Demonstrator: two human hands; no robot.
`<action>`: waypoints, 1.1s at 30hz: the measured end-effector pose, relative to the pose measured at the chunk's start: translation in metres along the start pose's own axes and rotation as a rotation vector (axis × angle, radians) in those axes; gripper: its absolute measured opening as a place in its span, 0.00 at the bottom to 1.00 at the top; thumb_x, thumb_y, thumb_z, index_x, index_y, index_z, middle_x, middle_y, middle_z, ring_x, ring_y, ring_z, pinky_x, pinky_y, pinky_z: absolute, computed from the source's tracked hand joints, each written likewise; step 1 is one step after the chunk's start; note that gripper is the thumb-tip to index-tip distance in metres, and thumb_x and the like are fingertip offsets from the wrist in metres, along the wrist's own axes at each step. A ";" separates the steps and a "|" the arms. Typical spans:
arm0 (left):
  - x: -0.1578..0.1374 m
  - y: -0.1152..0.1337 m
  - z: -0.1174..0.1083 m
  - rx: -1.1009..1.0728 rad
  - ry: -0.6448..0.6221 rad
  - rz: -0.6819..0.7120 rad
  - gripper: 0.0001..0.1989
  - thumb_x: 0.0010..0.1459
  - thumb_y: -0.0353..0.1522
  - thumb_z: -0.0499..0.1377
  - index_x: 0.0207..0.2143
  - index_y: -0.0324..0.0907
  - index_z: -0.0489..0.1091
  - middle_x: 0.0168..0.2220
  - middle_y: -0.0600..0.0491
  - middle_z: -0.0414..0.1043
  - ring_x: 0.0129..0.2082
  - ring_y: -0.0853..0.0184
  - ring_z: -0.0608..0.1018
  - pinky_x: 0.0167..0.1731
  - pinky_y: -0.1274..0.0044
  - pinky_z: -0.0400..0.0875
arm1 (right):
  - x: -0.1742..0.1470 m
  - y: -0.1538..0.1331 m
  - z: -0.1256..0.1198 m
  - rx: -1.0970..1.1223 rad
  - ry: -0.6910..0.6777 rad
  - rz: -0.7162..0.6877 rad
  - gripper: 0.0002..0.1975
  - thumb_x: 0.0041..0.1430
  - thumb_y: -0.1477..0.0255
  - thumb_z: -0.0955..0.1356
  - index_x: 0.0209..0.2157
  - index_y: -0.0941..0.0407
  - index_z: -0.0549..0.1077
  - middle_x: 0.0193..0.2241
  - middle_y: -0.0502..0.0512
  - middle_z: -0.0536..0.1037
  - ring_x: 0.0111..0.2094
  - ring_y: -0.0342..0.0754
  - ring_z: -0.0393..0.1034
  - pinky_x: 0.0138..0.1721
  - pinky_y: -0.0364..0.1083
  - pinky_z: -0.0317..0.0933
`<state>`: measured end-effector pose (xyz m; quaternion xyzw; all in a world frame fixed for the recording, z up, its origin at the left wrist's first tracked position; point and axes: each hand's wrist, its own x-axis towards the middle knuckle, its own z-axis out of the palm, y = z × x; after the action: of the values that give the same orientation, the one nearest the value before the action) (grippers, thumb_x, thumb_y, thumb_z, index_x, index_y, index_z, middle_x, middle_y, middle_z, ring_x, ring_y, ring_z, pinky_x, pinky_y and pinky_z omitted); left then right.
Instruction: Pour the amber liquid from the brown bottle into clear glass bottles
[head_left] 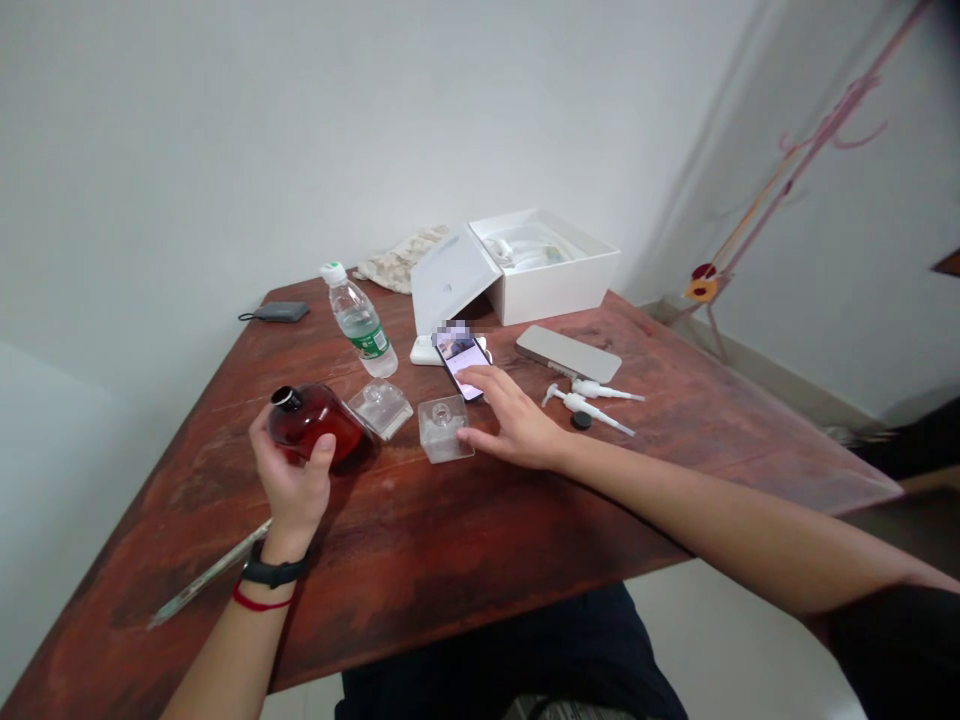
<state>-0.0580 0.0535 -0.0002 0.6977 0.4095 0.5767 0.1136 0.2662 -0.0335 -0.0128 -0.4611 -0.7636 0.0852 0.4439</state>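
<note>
My left hand (pixel 296 475) is wrapped round a dark amber bottle (pixel 319 420), which tilts to the left and has no cap on its black-looking neck. My right hand (pixel 517 420) has its fingers stretched out, with the fingertips over the lit screen of a phone (pixel 460 360) and the thumb beside a clear square bottle (pixel 444 430). A second clear square bottle (pixel 381 407) stands between the amber bottle and the first one. Two white pump heads (pixel 589 408) with tubes lie right of my right hand, near a small black cap (pixel 580 421).
A water bottle (pixel 364 325) with a green label stands behind the square bottles. An open white box (pixel 551 280) sits at the back, its lid (pixel 450 280) leaning. A grey flat case (pixel 568 353), a power bank (pixel 277 312), cloth (pixel 405 260) and a thin stick-like object (pixel 210 575) lie around.
</note>
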 end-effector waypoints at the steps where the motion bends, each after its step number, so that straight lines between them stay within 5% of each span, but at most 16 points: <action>1: -0.001 -0.002 0.002 0.003 -0.003 0.000 0.41 0.59 0.59 0.67 0.62 0.41 0.64 0.56 0.41 0.73 0.53 0.51 0.80 0.56 0.61 0.77 | 0.001 -0.001 -0.001 -0.001 0.013 -0.007 0.31 0.71 0.58 0.72 0.69 0.53 0.64 0.64 0.68 0.72 0.68 0.64 0.66 0.71 0.67 0.61; 15: -0.003 -0.011 0.005 -0.004 -0.102 0.013 0.39 0.62 0.54 0.69 0.64 0.43 0.62 0.61 0.39 0.70 0.58 0.51 0.79 0.62 0.60 0.73 | 0.001 0.003 0.000 0.090 -0.034 0.009 0.21 0.74 0.58 0.68 0.62 0.52 0.71 0.58 0.64 0.78 0.61 0.62 0.73 0.66 0.64 0.67; 24: -0.012 0.002 0.002 -0.037 -0.311 0.114 0.42 0.55 0.57 0.71 0.61 0.42 0.66 0.56 0.40 0.75 0.54 0.47 0.82 0.55 0.59 0.80 | 0.002 0.006 0.002 0.140 -0.143 -0.018 0.34 0.61 0.60 0.79 0.65 0.54 0.70 0.59 0.66 0.77 0.62 0.62 0.74 0.65 0.62 0.69; 33: -0.016 0.008 0.003 -0.076 -0.449 0.132 0.45 0.56 0.60 0.70 0.63 0.43 0.64 0.57 0.39 0.75 0.55 0.46 0.82 0.57 0.57 0.80 | 0.000 0.009 0.006 0.126 -0.129 0.007 0.30 0.62 0.64 0.79 0.63 0.51 0.73 0.59 0.63 0.77 0.61 0.60 0.75 0.65 0.60 0.70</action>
<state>-0.0519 0.0383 -0.0075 0.8291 0.3052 0.4281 0.1901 0.2673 -0.0267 -0.0205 -0.4283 -0.7822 0.1640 0.4216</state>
